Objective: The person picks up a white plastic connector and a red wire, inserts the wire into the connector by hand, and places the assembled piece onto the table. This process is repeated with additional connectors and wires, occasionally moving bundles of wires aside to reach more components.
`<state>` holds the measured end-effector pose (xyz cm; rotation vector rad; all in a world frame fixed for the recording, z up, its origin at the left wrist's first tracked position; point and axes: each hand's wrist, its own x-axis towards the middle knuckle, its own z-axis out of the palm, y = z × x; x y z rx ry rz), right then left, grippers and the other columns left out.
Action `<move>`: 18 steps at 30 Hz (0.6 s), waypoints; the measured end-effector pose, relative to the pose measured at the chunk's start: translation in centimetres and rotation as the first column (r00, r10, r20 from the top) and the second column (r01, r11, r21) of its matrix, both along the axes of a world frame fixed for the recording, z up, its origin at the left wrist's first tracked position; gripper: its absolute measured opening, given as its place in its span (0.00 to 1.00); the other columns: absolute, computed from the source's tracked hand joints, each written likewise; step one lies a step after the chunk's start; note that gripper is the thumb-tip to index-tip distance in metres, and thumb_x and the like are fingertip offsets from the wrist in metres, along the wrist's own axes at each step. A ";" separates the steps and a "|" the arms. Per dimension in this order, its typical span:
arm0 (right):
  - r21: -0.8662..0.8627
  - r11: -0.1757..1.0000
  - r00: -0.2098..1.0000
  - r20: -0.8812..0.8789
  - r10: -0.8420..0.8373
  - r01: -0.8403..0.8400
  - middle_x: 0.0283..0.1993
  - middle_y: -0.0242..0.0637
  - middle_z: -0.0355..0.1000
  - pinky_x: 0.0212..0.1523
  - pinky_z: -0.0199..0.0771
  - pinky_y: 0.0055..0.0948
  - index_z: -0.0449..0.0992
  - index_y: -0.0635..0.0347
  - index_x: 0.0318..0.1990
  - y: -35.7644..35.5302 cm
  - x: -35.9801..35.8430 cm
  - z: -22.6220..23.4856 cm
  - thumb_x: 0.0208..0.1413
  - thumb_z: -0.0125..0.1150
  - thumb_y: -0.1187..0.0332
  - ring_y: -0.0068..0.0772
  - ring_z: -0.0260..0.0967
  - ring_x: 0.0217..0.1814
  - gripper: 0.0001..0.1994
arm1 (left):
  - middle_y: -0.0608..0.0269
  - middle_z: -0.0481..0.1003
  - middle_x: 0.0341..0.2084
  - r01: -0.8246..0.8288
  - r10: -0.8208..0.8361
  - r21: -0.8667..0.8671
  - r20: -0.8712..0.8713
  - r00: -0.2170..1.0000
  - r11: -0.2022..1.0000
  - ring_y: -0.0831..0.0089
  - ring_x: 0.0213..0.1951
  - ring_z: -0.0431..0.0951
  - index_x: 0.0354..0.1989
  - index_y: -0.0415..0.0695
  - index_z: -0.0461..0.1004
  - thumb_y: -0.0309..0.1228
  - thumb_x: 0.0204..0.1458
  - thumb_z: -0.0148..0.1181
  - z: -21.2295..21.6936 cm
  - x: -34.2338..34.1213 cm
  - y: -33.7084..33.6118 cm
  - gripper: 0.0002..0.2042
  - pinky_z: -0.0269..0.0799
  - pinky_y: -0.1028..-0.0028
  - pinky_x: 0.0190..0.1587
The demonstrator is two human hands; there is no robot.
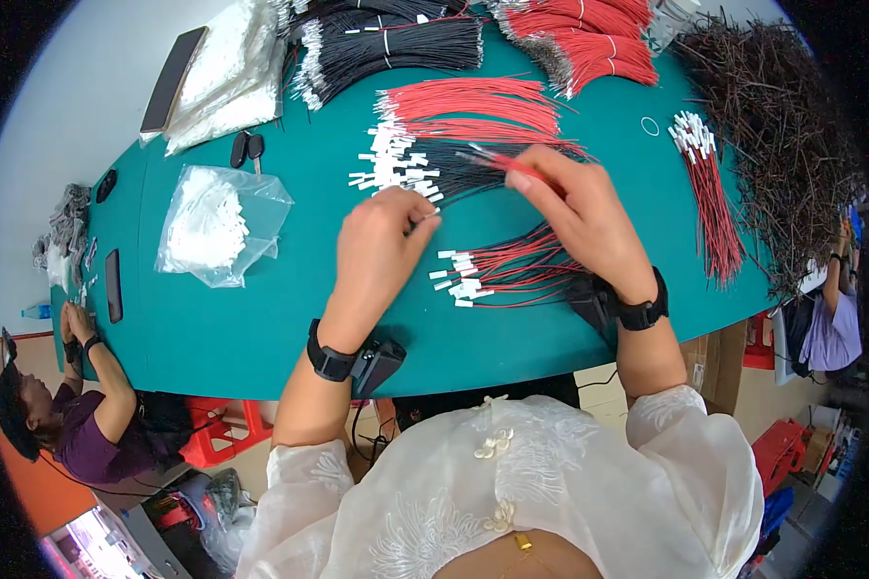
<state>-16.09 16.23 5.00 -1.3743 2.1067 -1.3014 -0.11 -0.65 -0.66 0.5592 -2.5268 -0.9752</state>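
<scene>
My right hand [589, 217] is closed on a few red wires [500, 160], whose bare metal ends point left past the fingertips. Lower and to the left, my left hand [381, 241] pinches a small white connector [434, 211] at the edge of a row of black wires [468, 169]. White connectors [391, 154] cap the left ends of these black wires and of the red wires [478, 104] behind them. Under my right hand lies a fan of red and black wires [512, 261] with white connectors, partly hidden by the hand and wrist.
Bundles of black wires [396, 53] and red wires [599, 58] lie at the back of the green table [251, 338]. A bag of white connectors [208, 227] and keys [249, 150] are left. Right are a finished-looking wire bundle [710, 207] and a dark wire heap [772, 125]. A co-worker [87, 415] sits far left.
</scene>
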 end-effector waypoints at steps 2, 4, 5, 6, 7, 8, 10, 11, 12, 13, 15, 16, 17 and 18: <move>-0.002 0.999 0.999 0.021 0.036 -0.036 0.23 0.38 0.66 0.24 0.58 0.27 0.75 0.68 0.37 -0.2 0.0 -0.6 0.64 0.55 0.69 0.21 0.55 0.22 0.09 | 0.57 0.76 0.27 -0.004 0.004 -0.081 0.001 1.000 0.997 0.60 0.30 0.78 0.29 0.41 0.78 0.24 0.43 0.68 -0.4 -0.1 -0.3 0.06 0.72 0.65 0.32; -0.007 0.994 0.992 0.060 0.107 -0.107 0.23 0.35 0.67 0.24 0.57 0.26 0.76 0.68 0.39 -0.5 0.0 -1.5 0.64 0.56 0.70 0.18 0.53 0.24 0.08 | 0.58 0.76 0.28 -0.012 0.012 -0.237 -0.001 1.000 0.971 0.59 0.33 0.78 0.30 0.42 0.78 0.24 0.43 0.68 -0.7 -0.1 -0.5 0.06 0.73 0.65 0.34; -0.009 0.994 0.992 0.059 0.110 -0.110 0.23 0.35 0.67 0.24 0.57 0.26 0.76 0.68 0.39 -0.6 0.0 -1.7 0.64 0.56 0.70 0.18 0.53 0.24 0.08 | 0.58 0.76 0.28 -0.015 0.015 -0.239 -0.002 1.000 0.971 0.59 0.33 0.78 0.30 0.42 0.78 0.24 0.43 0.68 -0.9 -0.1 -0.5 0.06 0.73 0.65 0.34; 0.014 0.992 0.990 0.075 0.121 -0.122 0.24 0.33 0.68 0.24 0.57 0.25 0.76 0.68 0.40 -0.7 0.0 -1.8 0.64 0.56 0.70 0.17 0.54 0.24 0.08 | 0.58 0.76 0.28 -0.013 0.009 -0.251 -0.019 1.000 0.968 0.58 0.33 0.77 0.30 0.42 0.78 0.24 0.42 0.68 -1.0 -0.1 -0.5 0.06 0.73 0.64 0.36; 0.037 0.990 0.988 0.090 0.129 -0.133 0.24 0.32 0.68 0.25 0.57 0.24 0.77 0.68 0.40 -0.7 -0.1 -2.0 0.64 0.56 0.70 0.17 0.54 0.24 0.08 | 0.58 0.76 0.28 -0.009 0.000 -0.263 -0.036 0.999 0.965 0.57 0.34 0.77 0.30 0.42 0.78 0.24 0.42 0.68 -1.0 -0.3 -0.4 0.07 0.73 0.64 0.37; 0.061 0.988 0.985 0.105 0.137 -0.143 0.25 0.30 0.69 0.25 0.57 0.24 0.77 0.68 0.41 -0.7 -0.1 -2.1 0.64 0.57 0.71 0.16 0.55 0.25 0.08 | 0.58 0.76 0.29 -0.006 -0.009 -0.274 -0.054 0.999 0.962 0.56 0.35 0.77 0.30 0.42 0.78 0.23 0.42 0.69 -1.0 -0.4 -0.3 0.07 0.73 0.63 0.38; 0.016 0.992 0.981 0.149 0.122 -0.125 0.26 0.29 0.70 0.27 0.59 0.22 0.78 0.68 0.41 -1.0 0.1 -2.7 0.63 0.57 0.72 0.15 0.57 0.26 0.08 | 0.58 0.76 0.29 -0.019 -0.004 -0.243 -0.095 0.995 0.970 0.58 0.35 0.77 0.30 0.42 0.78 0.23 0.43 0.68 -0.7 -0.4 -0.3 0.06 0.73 0.65 0.37; -0.028 0.994 0.975 0.195 0.108 -0.105 0.27 0.28 0.71 0.28 0.61 0.20 0.78 0.68 0.41 -1.1 0.2 -2.9 0.63 0.57 0.73 0.15 0.59 0.27 0.07 | 0.58 0.77 0.29 -0.030 0.001 -0.210 -0.135 0.991 0.977 0.60 0.34 0.78 0.30 0.42 0.78 0.22 0.43 0.68 -0.4 -0.3 -0.3 0.06 0.74 0.67 0.37; -0.069 0.994 0.966 0.241 0.096 -0.081 0.29 0.26 0.72 0.30 0.62 0.19 0.79 0.68 0.40 -1.2 0.2 -3.0 0.63 0.57 0.73 0.14 0.62 0.29 0.07 | 0.59 0.77 0.29 -0.037 0.007 -0.176 -0.173 0.985 0.984 0.62 0.33 0.79 0.29 0.41 0.78 0.21 0.44 0.67 -0.2 -0.3 -0.2 0.05 0.74 0.68 0.37; -0.070 0.994 0.966 0.240 0.095 -0.081 0.29 0.26 0.72 0.30 0.62 0.19 0.79 0.68 0.40 -1.2 0.2 -3.0 0.63 0.57 0.73 0.14 0.62 0.29 0.07 | 0.59 0.77 0.29 -0.037 0.006 -0.176 -0.175 0.985 0.984 0.62 0.33 0.79 0.29 0.41 0.78 0.21 0.44 0.67 0.0 -0.4 -0.1 0.05 0.74 0.68 0.37; -0.121 0.991 0.954 0.286 0.089 -0.056 0.31 0.27 0.75 0.33 0.65 0.17 0.79 0.69 0.39 -1.2 0.2 -3.0 0.61 0.59 0.74 0.14 0.65 0.32 0.06 | 0.60 0.79 0.29 -0.046 0.066 0.092 -0.231 0.971 0.995 0.68 0.33 0.80 0.31 0.40 0.77 0.20 0.47 0.66 0.5 -0.5 0.3 0.04 0.74 0.73 0.37; -0.146 0.988 0.947 0.309 0.085 -0.041 0.32 0.27 0.76 0.35 0.67 0.16 0.79 0.69 0.39 -1.1 0.2 -3.0 0.61 0.60 0.75 0.13 0.67 0.34 0.06 | 0.60 0.79 0.29 -0.042 0.100 0.226 -0.253 0.962 0.973 0.71 0.32 0.80 0.31 0.39 0.77 0.20 0.49 0.65 0.6 -0.6 0.4 0.03 0.75 0.75 0.37; -0.149 0.988 0.947 0.309 0.088 -0.043 0.32 0.27 0.76 0.35 0.67 0.16 0.79 0.69 0.39 -1.1 0.2 -2.8 0.61 0.60 0.75 0.13 0.67 0.34 0.06 | 0.60 0.79 0.29 -0.044 0.101 0.223 -0.253 0.962 0.974 0.71 0.32 0.80 0.31 0.39 0.77 0.20 0.49 0.65 0.7 -0.5 0.2 0.03 0.75 0.75 0.37; -0.081 0.996 0.950 0.306 0.056 -0.032 0.32 0.28 0.76 0.36 0.67 0.16 0.79 0.69 0.39 -1.0 0.2 -2.4 0.60 0.61 0.74 0.13 0.68 0.34 0.06 | 0.60 0.80 0.30 -0.015 0.129 0.394 -0.265 0.956 0.919 0.73 0.33 0.80 0.32 0.38 0.77 0.20 0.50 0.64 0.8 -0.3 0.0 0.03 0.75 0.76 0.38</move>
